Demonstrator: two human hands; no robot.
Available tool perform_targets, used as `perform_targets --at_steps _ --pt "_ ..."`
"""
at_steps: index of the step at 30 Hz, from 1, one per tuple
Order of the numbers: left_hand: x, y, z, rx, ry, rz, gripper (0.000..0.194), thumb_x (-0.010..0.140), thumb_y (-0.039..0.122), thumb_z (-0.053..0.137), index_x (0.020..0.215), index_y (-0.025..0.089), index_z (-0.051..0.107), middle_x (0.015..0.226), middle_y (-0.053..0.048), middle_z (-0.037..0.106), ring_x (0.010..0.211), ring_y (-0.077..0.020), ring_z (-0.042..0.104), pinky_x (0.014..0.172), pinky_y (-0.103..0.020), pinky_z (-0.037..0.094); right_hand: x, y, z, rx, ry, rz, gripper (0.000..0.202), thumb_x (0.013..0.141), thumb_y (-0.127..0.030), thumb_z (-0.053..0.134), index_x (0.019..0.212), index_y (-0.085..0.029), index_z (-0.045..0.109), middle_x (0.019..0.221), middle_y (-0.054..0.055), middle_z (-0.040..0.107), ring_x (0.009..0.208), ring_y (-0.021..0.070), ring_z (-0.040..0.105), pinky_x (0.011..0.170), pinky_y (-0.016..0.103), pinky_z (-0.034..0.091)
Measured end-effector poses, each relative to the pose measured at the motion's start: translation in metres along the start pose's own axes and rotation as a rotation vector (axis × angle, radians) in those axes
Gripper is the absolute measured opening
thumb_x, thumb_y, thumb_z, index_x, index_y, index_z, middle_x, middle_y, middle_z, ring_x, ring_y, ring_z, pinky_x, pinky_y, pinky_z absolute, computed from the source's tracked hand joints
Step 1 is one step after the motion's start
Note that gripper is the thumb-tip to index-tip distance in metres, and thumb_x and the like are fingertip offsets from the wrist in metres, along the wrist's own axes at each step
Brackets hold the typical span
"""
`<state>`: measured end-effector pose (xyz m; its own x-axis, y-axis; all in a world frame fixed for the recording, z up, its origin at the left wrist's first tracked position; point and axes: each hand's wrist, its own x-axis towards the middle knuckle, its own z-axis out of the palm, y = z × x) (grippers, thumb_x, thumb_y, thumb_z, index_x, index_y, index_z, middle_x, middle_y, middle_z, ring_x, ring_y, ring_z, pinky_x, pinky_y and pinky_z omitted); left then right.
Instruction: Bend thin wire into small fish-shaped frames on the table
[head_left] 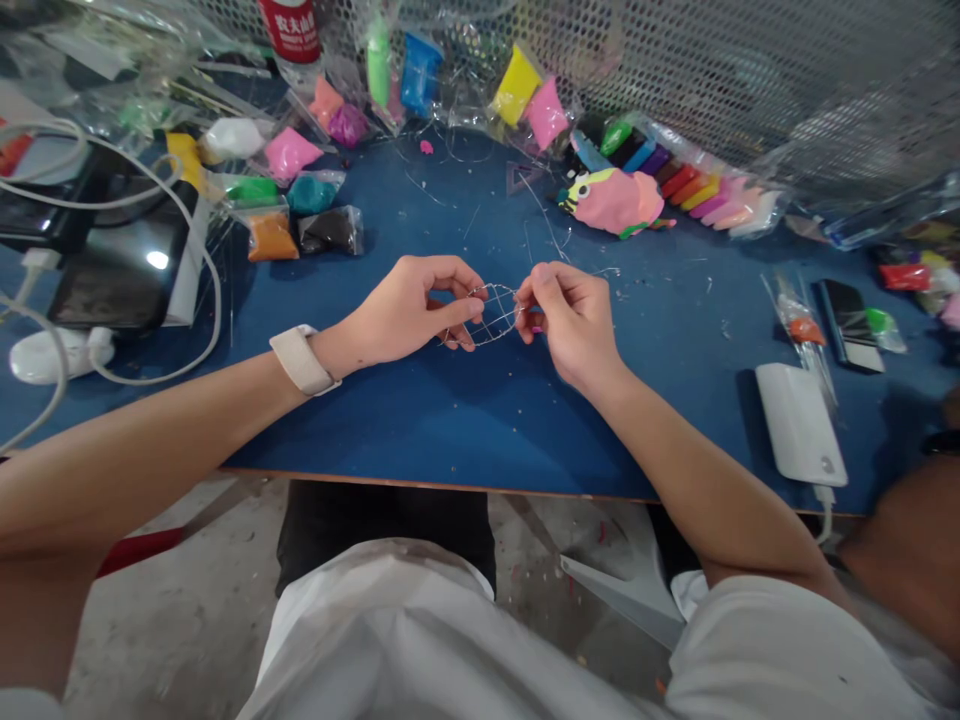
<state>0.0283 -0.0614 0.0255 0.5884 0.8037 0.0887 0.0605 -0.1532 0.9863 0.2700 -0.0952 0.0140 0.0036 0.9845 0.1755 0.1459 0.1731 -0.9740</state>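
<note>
Between my two hands, just above the blue table, is a small wire frame (491, 327) bent from thin silvery wire, with an open, rounded outline and crossing strands. My left hand (424, 310) grips its left end between thumb and fingers. On the right side, my right hand (566, 315) pinches the frame's other end with thumb and forefinger, the remaining fingers curled. Behind my right hand lies a pink clay fish (619, 202) with a yellow and black striped head. Loose thin wires (551, 225) lie between the fish and my hands.
Bags of coloured clay, such as a yellow one (517, 85) and an orange one (273, 235), line the back and left. Black power banks (124, 240) with white cables sit at left. A white power bank (801, 425) lies right, near another person's arm (911, 550). Metal mesh (712, 80) stands behind.
</note>
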Motion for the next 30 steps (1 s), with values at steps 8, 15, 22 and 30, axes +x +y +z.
perform_targets --at_steps 8,15,22,30 --pt "-0.001 0.003 -0.001 0.028 -0.020 0.032 0.029 0.106 0.039 0.093 0.111 0.015 0.078 0.104 -0.009 0.084 0.078 -0.0195 0.088 0.066 -0.026 0.073 -0.001 -0.001 0.002 -0.003 -0.021 -0.031 0.072 0.094 -0.095 0.077 0.078 -0.025 0.073 0.069 -0.001 0.062 0.057 0.0118 0.060 0.046 0.027 0.050" --pt "0.000 0.004 -0.001 0.047 0.017 0.000 0.027 0.106 0.037 0.092 0.110 0.015 0.078 0.100 -0.008 0.082 0.077 -0.0203 0.088 0.066 -0.027 0.074 -0.001 -0.006 -0.004 -0.121 0.106 -0.140 0.065 0.102 -0.086 0.077 0.082 -0.024 0.078 0.072 0.000 0.064 0.058 0.0115 0.061 0.050 0.027 0.051" --pt "0.000 0.004 0.001 0.028 -0.011 -0.025 0.026 0.106 0.035 0.092 0.110 0.015 0.077 0.100 -0.008 0.083 0.078 -0.0206 0.088 0.065 -0.026 0.073 -0.003 -0.005 -0.003 -0.210 0.105 -0.205 0.066 0.104 -0.087 0.073 0.084 -0.025 0.083 0.076 0.001 0.069 0.059 0.0122 0.064 0.053 0.030 0.057" --pt "0.000 0.002 0.000 0.014 -0.008 -0.020 0.028 0.105 0.038 0.093 0.111 0.015 0.078 0.098 -0.008 0.083 0.077 -0.0205 0.088 0.067 -0.027 0.074 -0.003 -0.005 -0.009 -0.198 0.030 -0.203 0.060 0.103 -0.086 0.076 0.088 -0.028 0.086 0.082 0.003 0.073 0.065 0.0163 0.067 0.059 0.036 0.066"
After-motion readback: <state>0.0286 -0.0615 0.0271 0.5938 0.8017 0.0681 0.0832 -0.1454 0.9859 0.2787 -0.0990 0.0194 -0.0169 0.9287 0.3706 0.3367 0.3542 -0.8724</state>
